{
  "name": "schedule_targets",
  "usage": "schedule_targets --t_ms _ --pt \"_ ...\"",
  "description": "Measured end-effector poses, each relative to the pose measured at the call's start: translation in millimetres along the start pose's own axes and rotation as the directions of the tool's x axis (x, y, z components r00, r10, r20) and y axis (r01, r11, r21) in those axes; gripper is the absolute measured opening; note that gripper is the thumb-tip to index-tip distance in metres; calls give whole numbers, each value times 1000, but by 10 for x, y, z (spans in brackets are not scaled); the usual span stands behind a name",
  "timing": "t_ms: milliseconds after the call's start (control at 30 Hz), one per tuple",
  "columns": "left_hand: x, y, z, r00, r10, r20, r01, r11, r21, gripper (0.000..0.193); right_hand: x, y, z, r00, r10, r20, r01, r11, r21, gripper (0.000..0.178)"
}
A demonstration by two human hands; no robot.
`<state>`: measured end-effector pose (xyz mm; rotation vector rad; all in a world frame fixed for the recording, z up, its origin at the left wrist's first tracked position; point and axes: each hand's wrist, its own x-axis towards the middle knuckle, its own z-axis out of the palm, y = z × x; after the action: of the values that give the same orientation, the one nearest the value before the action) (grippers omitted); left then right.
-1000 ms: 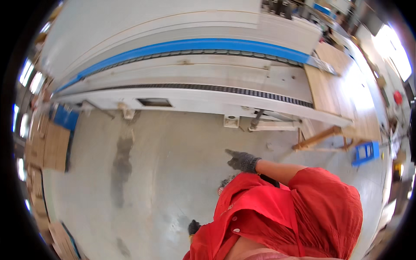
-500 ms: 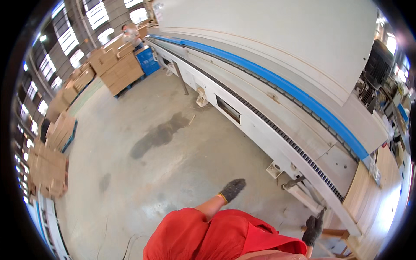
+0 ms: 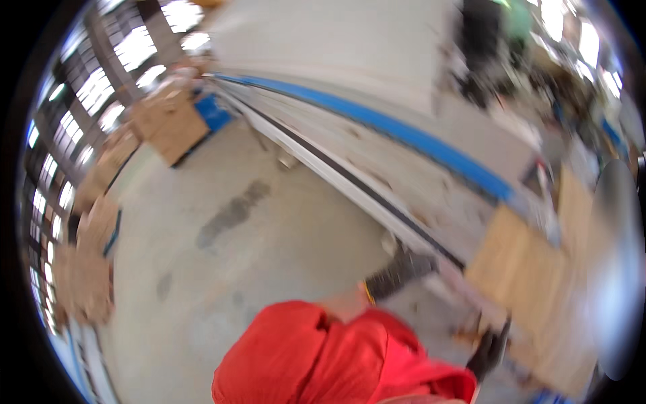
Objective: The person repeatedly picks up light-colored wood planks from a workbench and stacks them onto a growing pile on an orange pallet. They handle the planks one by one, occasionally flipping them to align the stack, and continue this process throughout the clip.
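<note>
Head view: wooden board (image 3: 519,269) at frame right, long axis apparently slanting lower-right.
Left hand (image 3: 402,275): board lies rightward; blurred, I can't tell its grip.
Right hand (image 3: 490,350): nearer, board up-right; loosely spread, apparently empty.

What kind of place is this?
It looks like a factory or big workshop. There's a long white machine with a blue strip, stacked brown boxes at the side, and big bright windows beyond.

Bright; windows (image 3: 138,47) blown out upper left; motion blur; edges curved.
</note>
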<state>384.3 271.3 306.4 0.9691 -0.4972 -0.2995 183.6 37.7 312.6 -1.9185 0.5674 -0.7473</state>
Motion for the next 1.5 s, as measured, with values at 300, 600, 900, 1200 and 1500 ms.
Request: schedule_targets --t_ms 300,600,900,1200,1500 --pt "620 298 987 919 -303 250 231 932 278 41 321 -208 -1102 937 3 -351 -83 974 -212 54" --pt "1675 -977 1186 985 -168 49 17 370 929 64 1507 812 -1757 916 345 -207 -402 805 -437 76" --pt "1655 -1228 1889 963 -217 -158 229 353 907 61 1896 1451 -2177 908 417 43 -416 909 -43 74" --pt "1559 -1715 2838 789 -578 -210 583 594 554 44 1686 2266 -3366 907 418 -53 -421 898 -130 62" --pt "1444 -2029 3467 792 -575 -204 604 688 403 45 1487 2618 -3400 873 487 -9 -467 832 -299 57"
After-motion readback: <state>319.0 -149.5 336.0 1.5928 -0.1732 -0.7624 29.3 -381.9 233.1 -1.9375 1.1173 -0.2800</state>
